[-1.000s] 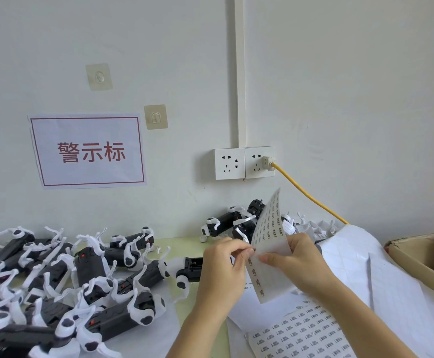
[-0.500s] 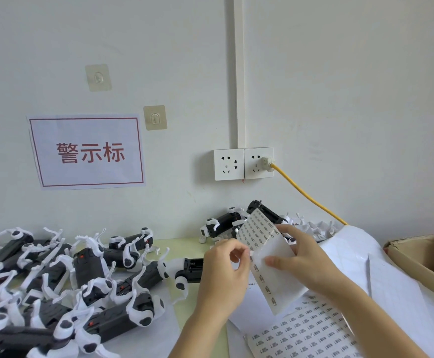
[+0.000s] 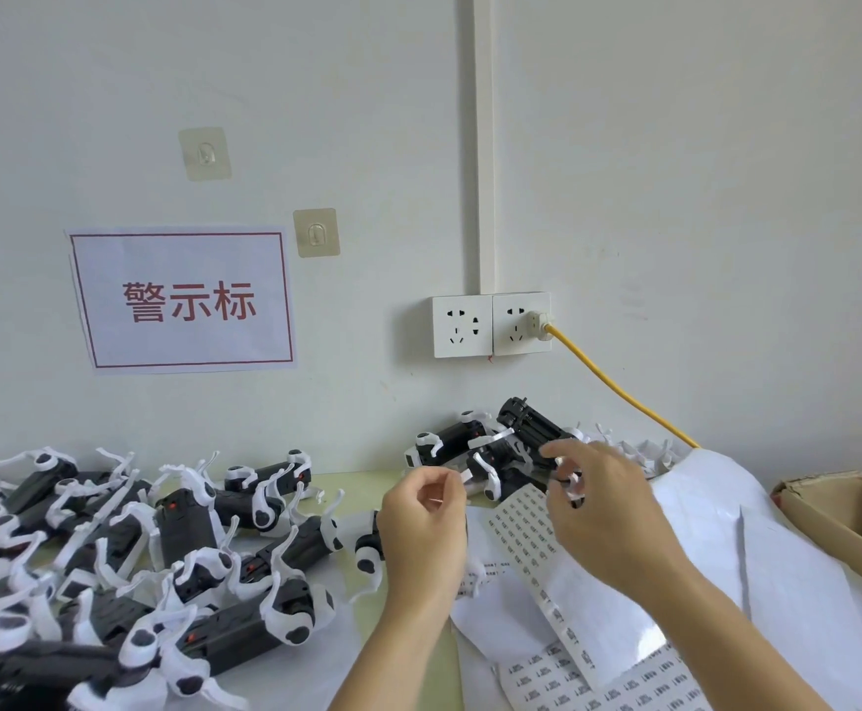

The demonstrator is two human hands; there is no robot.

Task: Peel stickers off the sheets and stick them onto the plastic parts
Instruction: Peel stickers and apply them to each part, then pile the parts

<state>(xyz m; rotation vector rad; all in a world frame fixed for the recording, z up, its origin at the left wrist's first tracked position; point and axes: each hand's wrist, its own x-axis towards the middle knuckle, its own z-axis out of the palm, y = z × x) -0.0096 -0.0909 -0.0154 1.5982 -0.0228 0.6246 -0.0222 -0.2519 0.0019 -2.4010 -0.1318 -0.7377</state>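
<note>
My left hand (image 3: pixel 424 526) pinches a small white sticker (image 3: pixel 466 477) between thumb and forefinger, held up over the table. My right hand (image 3: pixel 606 510) is stretched toward a small heap of black-and-white plastic parts (image 3: pixel 524 433) by the wall. Its loosely curved fingers touch one of them and are blurred. The sticker sheet (image 3: pixel 524 526) with rows of small labels lies flat between my hands, with neither hand on it. More label sheets (image 3: pixel 572 674) lie at the bottom edge.
A large pile of black-and-white parts (image 3: pixel 182 531) covers the left of the table. White backing sheets (image 3: pixel 726 531) are stacked at the right, beside a cardboard box (image 3: pixel 839 510). A yellow cable (image 3: pixel 624 392) runs from the wall socket down behind the sheets.
My right hand has let go of the sticker sheet, which now lies flat, and has moved forward to the parts by the wall. My left hand keeps a peeled sticker.
</note>
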